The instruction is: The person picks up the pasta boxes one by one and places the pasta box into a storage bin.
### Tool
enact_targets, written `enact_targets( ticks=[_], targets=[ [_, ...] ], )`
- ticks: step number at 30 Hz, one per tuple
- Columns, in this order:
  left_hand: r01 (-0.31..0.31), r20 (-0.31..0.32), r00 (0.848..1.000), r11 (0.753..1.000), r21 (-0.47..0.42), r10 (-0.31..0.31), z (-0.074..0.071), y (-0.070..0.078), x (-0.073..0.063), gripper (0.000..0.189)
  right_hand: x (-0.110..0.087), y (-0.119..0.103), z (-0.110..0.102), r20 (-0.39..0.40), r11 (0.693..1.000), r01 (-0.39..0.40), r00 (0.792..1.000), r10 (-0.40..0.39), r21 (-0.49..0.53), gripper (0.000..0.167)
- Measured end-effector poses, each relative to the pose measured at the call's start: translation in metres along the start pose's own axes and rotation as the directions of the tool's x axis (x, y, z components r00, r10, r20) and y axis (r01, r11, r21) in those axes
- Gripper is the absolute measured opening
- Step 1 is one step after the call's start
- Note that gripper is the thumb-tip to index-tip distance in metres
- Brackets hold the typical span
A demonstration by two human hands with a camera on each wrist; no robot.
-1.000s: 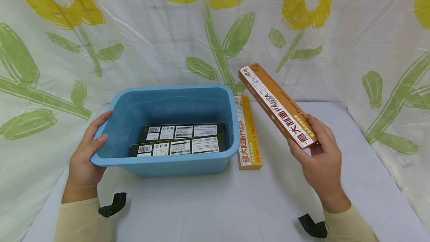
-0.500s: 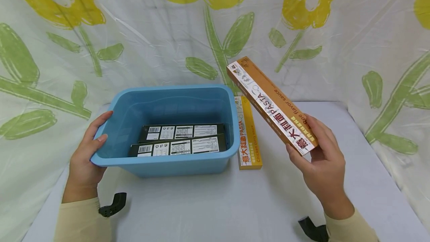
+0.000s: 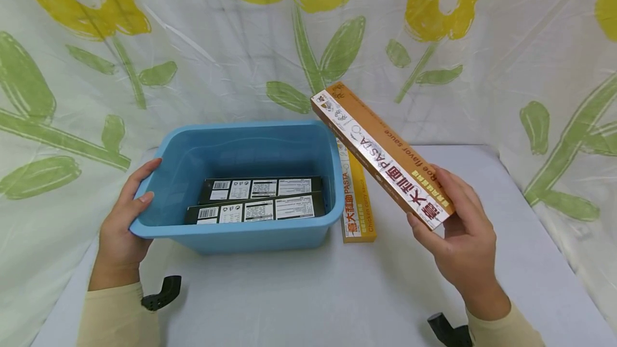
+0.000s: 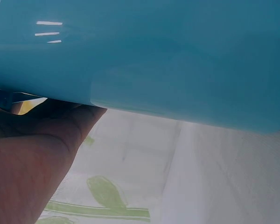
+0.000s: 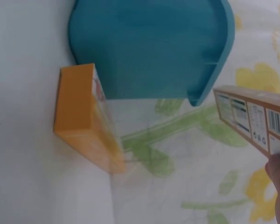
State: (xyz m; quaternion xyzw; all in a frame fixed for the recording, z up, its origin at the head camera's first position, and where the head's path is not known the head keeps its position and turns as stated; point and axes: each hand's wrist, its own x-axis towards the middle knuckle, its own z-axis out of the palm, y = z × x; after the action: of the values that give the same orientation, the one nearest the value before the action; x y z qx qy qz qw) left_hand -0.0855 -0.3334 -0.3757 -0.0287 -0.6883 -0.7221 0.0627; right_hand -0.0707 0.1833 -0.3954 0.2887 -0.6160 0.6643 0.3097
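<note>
My right hand [image 3: 463, 234] grips the near end of an orange-brown pasta box [image 3: 381, 154] labelled roe flavor sauce. Held aloft and slanting up to the left, the box has its far end close to the right rim of a blue plastic tub [image 3: 250, 237]. Thumb and fingers of my left hand [image 3: 127, 218] hold the tub's left rim. Inside the tub lie two dark boxes [image 3: 255, 210] with white label panels facing up. The left wrist view is mostly filled by the tub's outer wall [image 4: 177, 60]. In the right wrist view a barcode shows on the held box [image 5: 252, 121].
A yellow pasta box [image 3: 359, 208], labelled chicken curry sauce, lies on the white table [image 3: 299, 299] along the tub's right side, partly covered by the held box. Behind the table hangs a white cloth [image 3: 202, 68] with yellow flowers. Black wrist mounts [image 3: 163, 294] stick out at both forearms.
The held pasta box has moved left, its far end going from right of the tub to over the tub's right corner. The left hand and the tub have stayed put.
</note>
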Motion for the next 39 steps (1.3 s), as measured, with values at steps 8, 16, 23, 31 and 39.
enact_targets(
  ticks=[8, 16, 23, 31, 39],
  targets=[
    [0.003, -0.002, 1.0, 1.0, -0.009, -0.003, -0.002, -0.001, 0.001, 0.065, 0.0, -0.003, 0.006, 0.047, 0.997, 0.036, 0.998, -0.039, 0.067, 0.074],
    [-0.009, 0.006, 1.0, 1.0, -0.016, 0.009, -0.001, -0.001, 0.0, 0.065, -0.002, -0.003, 0.009, 0.083, 0.996, 0.023, 0.996, -0.03, 0.088, 0.073],
    [-0.007, 0.004, 1.0, 1.0, -0.013, 0.007, 0.001, 0.0, 0.001, 0.065, -0.002, -0.005, 0.01, 0.113, 0.995, 0.02, 0.993, -0.031, 0.098, 0.075],
    [-0.012, 0.011, 1.0, 1.0, -0.016, 0.012, 0.0, 0.0, 0.001, 0.065, 0.002, -0.007, 0.015, 0.155, 0.994, 0.01, 0.988, -0.027, 0.111, 0.076],
    [-0.012, 0.015, 1.0, 1.0, -0.023, 0.012, -0.001, 0.0, 0.002, 0.064, 0.006, -0.007, 0.021, 0.188, 0.994, 0.002, 0.982, -0.023, 0.112, 0.076]
  ],
)
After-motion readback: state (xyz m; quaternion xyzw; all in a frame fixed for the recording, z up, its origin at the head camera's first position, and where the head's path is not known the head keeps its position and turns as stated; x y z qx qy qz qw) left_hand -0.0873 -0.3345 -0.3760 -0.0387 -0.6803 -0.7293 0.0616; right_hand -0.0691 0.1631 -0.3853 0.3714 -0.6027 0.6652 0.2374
